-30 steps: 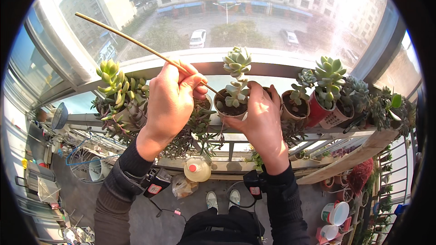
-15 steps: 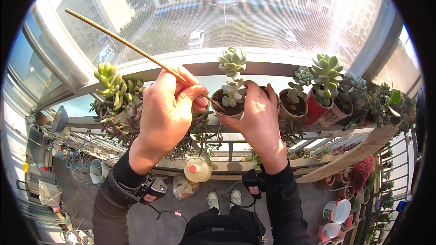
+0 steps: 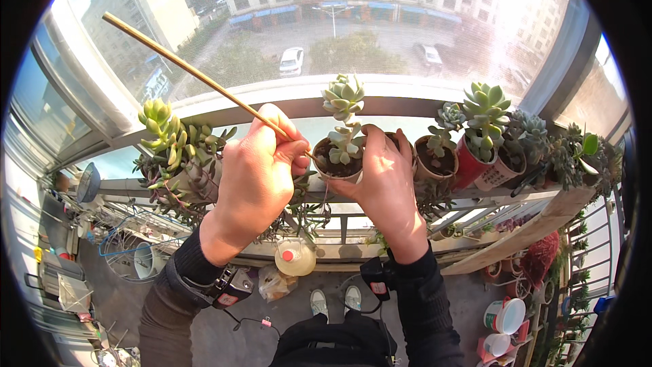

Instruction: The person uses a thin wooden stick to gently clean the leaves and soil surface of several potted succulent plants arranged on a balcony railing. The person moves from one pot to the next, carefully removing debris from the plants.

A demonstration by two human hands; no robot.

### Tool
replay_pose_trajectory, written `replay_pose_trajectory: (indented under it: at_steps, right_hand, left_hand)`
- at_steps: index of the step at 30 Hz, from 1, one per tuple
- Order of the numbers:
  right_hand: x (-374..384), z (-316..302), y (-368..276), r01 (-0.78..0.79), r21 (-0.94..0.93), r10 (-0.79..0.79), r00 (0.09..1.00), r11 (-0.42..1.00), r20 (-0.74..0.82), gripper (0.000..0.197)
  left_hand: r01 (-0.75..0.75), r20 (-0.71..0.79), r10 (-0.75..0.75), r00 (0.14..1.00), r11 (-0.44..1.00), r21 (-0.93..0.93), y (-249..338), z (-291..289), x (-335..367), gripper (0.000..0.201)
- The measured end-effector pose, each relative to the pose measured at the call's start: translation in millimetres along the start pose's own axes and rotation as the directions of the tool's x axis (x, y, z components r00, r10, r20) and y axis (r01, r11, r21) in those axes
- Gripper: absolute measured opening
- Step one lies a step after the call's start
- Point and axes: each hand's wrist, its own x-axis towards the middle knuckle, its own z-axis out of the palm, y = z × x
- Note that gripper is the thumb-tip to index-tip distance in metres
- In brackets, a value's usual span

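Note:
My left hand [image 3: 252,180] is closed round a long, thin golden-brown stick [image 3: 187,68] that slants from upper left down to a small flowerpot. The stick's lower end is at the left inner side of the pot, by the soil. In that pot grows a tall pale-green succulent [image 3: 344,98], one rosette above another. My right hand [image 3: 390,187] wraps the right side of the flowerpot [image 3: 348,178], its thumb across the front and its fingers behind. Part of the pot is hidden by this hand.
More potted succulents stand along the sill: a leafy clump [image 3: 183,146] on the left, a small brown pot [image 3: 435,163] and a red pot [image 3: 471,166] on the right. Below are a railing, a yellowish jug [image 3: 295,258] with a red cap, and white tubs [image 3: 509,314].
The stick's lower end has shifted left, from the soil near the stem to the pot's left side. My left hand has dropped slightly; my right hand stays on the pot.

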Motion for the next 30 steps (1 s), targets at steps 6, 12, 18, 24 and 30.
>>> replay_pose_trajectory:
  at_steps: [6,12,18,24,30]
  right_hand:
    - [-0.4,-0.3,-0.4,0.001,-0.004,-0.001,1.000,1.000,-0.005,0.082]
    - [-0.4,-1.1,-2.0,-0.006,-0.011,0.006,1.000,1.000,0.006,0.083]
    - [0.2,-3.3,-3.2,-0.017,-0.009,0.017,1.000,1.000,0.023,0.078]
    - [0.0,-1.5,-4.1,-0.014,0.004,0.014,1.000,1.000,0.000,0.074]
    - [-0.2,-0.1,-0.8,-0.001,-0.010,0.001,1.000,1.000,0.000,0.083]
  left_hand:
    - [-0.206,-0.090,0.208,0.974,0.978,0.026,-20.9,11.0,-27.7,0.009]
    - [-0.416,-0.068,0.422,0.904,0.905,0.087,-40.8,14.0,-47.6,0.008]
    - [-0.370,-0.099,0.369,0.924,0.929,0.011,-33.1,8.3,-45.9,0.010]
    - [-0.186,-0.226,0.148,0.963,0.969,-0.160,-26.9,8.8,-29.8,0.009]
    - [-0.027,-0.236,-0.025,0.971,0.976,-0.216,-31.3,3.6,-25.2,0.012]
